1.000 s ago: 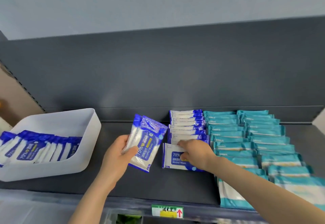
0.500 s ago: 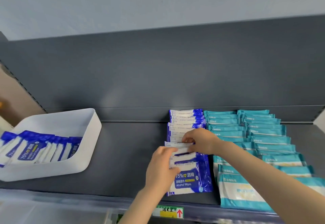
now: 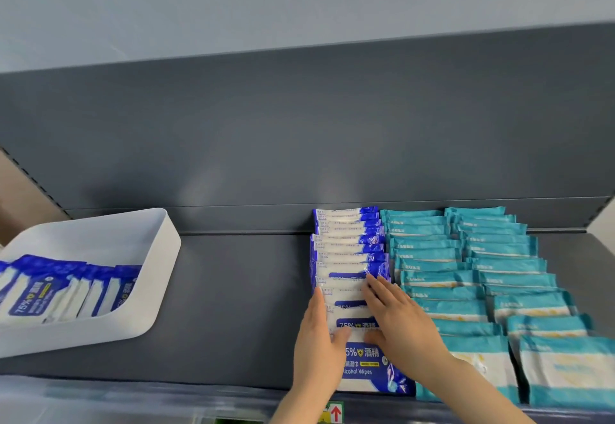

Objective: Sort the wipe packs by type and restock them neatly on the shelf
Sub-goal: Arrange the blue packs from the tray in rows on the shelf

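Blue wipe packs [image 3: 349, 250]: one overlapping row running near to far, mid-shelf, touching the teal packs [image 3: 466, 277] on the right.
Left hand [image 3: 319, 340]: open, flat against the row's left edge, thumb on a near pack.
Right hand [image 3: 399, 320]: open too, palm down across the near packs, nothing gripped.
White bin [image 3: 159, 257]: far left on the shelf [image 3: 233, 290], more blue packs inside.
Price tag [image 3: 332, 413]: near edge, red arrow.
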